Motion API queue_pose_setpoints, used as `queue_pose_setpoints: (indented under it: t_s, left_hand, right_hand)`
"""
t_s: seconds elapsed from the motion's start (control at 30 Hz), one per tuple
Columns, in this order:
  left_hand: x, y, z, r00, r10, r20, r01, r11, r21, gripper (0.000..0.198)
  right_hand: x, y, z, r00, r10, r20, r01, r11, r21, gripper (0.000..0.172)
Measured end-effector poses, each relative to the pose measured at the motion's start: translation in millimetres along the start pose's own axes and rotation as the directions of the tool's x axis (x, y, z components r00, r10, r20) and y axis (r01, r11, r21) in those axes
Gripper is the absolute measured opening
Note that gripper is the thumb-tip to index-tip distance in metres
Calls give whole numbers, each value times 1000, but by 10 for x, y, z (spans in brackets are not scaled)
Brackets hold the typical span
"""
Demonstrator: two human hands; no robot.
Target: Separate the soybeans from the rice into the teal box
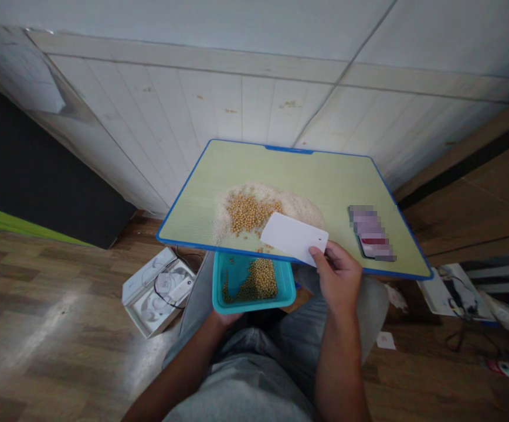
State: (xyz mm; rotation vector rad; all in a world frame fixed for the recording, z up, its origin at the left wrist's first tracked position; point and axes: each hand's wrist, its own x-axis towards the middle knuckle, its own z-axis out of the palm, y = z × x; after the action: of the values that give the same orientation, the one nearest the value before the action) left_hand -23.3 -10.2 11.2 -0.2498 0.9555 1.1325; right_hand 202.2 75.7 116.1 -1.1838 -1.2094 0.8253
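My right hand [336,275] pinches a white plastic card [294,237] by its corner, with the card's far edge lying among the grains on a green board with a blue rim [307,170]. On the board, a mound of yellow soybeans [249,212] sits on a pale spread of rice [298,205]. Below the board's near edge is a teal plastic tray [254,287] holding more soybeans. My left hand [226,319] is at the tray's lower left, its fingers hidden beneath the tray.
A phone [371,234], its screen blurred out, lies on the board's right side. An open white box with a dark cable [158,293] stands on the wooden floor [38,305] at left. Papers and cables [457,299] lie at right, before a white panelled wall [193,99].
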Motion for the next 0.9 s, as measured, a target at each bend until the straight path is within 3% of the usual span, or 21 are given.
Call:
queue_pose_setpoints:
  t_s: [0.2, 0.57, 0.77, 0.9]
  left_hand:
    - [-144, 52, 125, 1000, 0, -11, 0, 1000, -10, 46]
    - [-193, 66, 181, 997, 26, 70, -23, 999, -37, 49]
    - [-180, 69, 171, 999, 15, -44, -17, 999, -33, 53]
    - [-175, 68, 155, 999, -6, -54, 5, 1000, -21, 57]
  right_hand:
    - [-1, -10, -1, 1000, 4, 16, -4, 1000, 7, 22]
    - [0, -8, -4, 998, 3, 70, 0, 999, -45, 22]
    - [3, -12, -14, 994, 3, 108, 3, 998, -60, 21]
    - [-1, -29, -22, 990, -20, 139, 30, 997, -67, 19]
